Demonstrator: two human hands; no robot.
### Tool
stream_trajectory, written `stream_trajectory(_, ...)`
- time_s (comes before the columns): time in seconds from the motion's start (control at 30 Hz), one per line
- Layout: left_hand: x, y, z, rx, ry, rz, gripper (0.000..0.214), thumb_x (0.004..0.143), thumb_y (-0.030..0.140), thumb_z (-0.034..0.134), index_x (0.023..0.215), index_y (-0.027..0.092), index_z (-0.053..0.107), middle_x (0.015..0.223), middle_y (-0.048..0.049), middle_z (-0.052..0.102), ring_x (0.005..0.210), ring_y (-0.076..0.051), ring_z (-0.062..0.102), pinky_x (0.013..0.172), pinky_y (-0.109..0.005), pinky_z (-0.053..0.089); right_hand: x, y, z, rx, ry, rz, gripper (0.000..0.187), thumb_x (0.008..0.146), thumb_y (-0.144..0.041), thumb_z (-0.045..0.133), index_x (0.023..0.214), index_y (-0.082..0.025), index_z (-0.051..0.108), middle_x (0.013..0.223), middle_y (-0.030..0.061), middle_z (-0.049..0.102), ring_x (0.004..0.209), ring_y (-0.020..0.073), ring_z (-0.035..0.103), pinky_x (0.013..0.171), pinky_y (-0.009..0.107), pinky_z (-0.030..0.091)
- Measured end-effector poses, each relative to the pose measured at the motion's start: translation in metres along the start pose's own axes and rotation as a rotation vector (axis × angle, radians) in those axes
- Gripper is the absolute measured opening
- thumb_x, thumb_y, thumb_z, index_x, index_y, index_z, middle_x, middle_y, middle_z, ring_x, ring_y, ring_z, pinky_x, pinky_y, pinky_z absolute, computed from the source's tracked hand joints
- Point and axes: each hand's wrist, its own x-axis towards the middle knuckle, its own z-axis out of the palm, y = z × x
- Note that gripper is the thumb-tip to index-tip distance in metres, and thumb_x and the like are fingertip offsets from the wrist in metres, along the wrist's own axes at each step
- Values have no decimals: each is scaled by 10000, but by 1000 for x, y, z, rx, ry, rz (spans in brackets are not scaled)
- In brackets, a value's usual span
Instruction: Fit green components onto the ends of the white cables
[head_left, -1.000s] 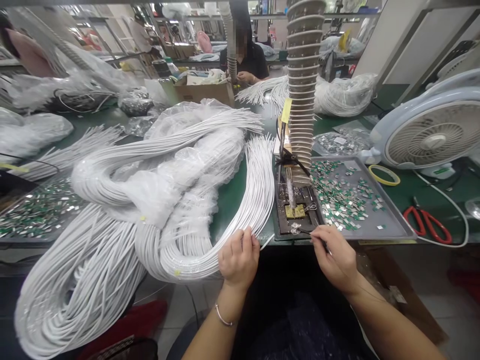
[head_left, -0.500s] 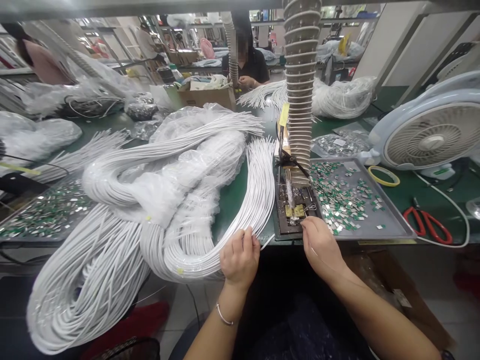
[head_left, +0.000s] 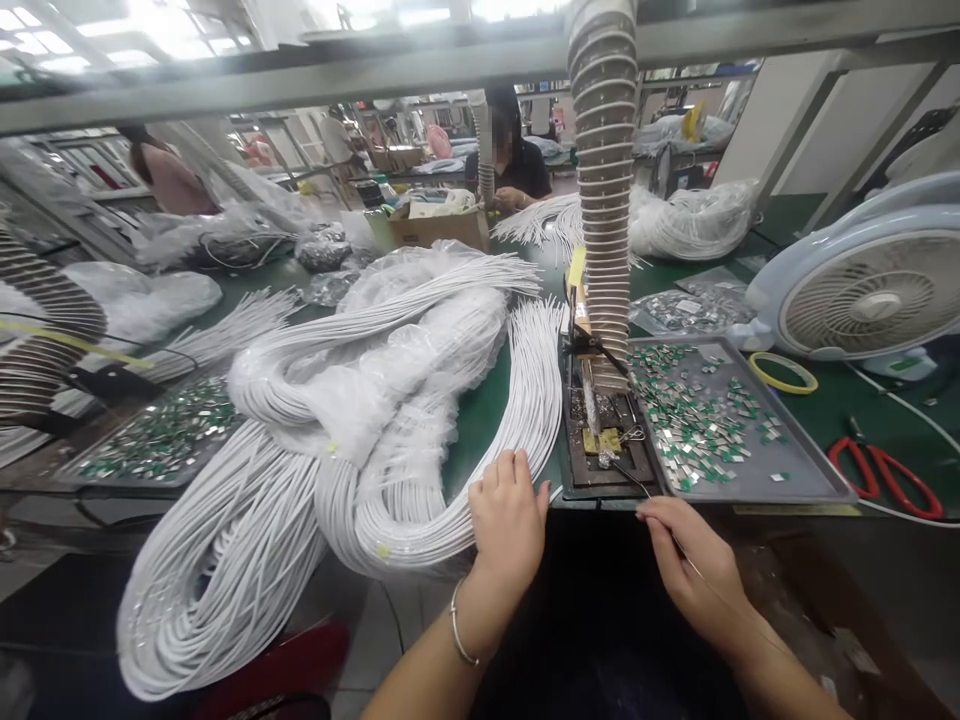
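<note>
My left hand [head_left: 508,515] lies over the near curve of a thick bundle of white cables [head_left: 525,395], its fingers laid flat on them and the thumb apart. One white cable end [head_left: 556,493] sticks out past the thumb. My right hand [head_left: 694,560] is closed in a pinch on a thin solder wire [head_left: 694,567], which trails back over the wrist. In front of those fingertips is a dark soldering stand [head_left: 607,480] with a yellow sponge [head_left: 600,440]. A soldering iron [head_left: 589,390] is fixed upright above it, tip down near a shiny blob of solder.
A grey tray [head_left: 817,485] of small green circuit boards lies right of the stand. Beyond it are yellow tape [head_left: 782,372], red-handled scissors [head_left: 885,475] and a fan [head_left: 874,290]. A ribbed hose [head_left: 604,180] hangs overhead. A person [head_left: 517,160] sits across the bench.
My right hand has drawn back from the stand toward me, still pinching the wire. My left hand's fingers have uncurled onto the bundle. The camera view has tilted up and shifted left.
</note>
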Motion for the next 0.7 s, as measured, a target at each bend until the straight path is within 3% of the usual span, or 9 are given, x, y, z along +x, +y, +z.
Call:
stream_trajectory(0.1, 16, 4, -1, 22, -80, 0, 332, 837, 270, 517, 1124, 106, 548, 1032, -120, 616, 936, -265, 542, 733, -380, 402, -12, -2, -6, 50, -1, 63, 151, 854, -121, 476, 905, -191, 600, 818, 43, 658, 767, 156, 654, 689, 261, 560)
stream_trajectory(0.27, 35, 9, -1, 53, -169, -30, 194, 815, 165, 489, 949, 80, 601, 928, -134, 606, 907, -269, 543, 728, -368, 418, -28, 0, -12, 84, -3, 135, 126, 856, -174, 490, 858, -207, 611, 744, 25, 648, 688, 152, 650, 630, 241, 554)
stream_trajectory(0.43, 46, 16, 1, 63, -173, -50, 194, 785, 64, 450, 884, 49, 616, 874, -172, 605, 850, -273, 560, 697, -356, 424, -35, 1, -11, 116, -36, 165, 117, 861, -205, 491, 842, -210, 607, 723, 22, 643, 672, 159, 653, 616, 238, 557)
stream_trajectory(0.7, 53, 7, -6, -9, -147, -84, 144, 771, 159, 507, 835, 69, 600, 840, -155, 610, 828, -276, 594, 678, -347, 455, -39, -1, -11, 156, -70, 157, 116, 867, -196, 484, 818, -205, 589, 734, 31, 638, 686, 158, 651, 631, 240, 554)
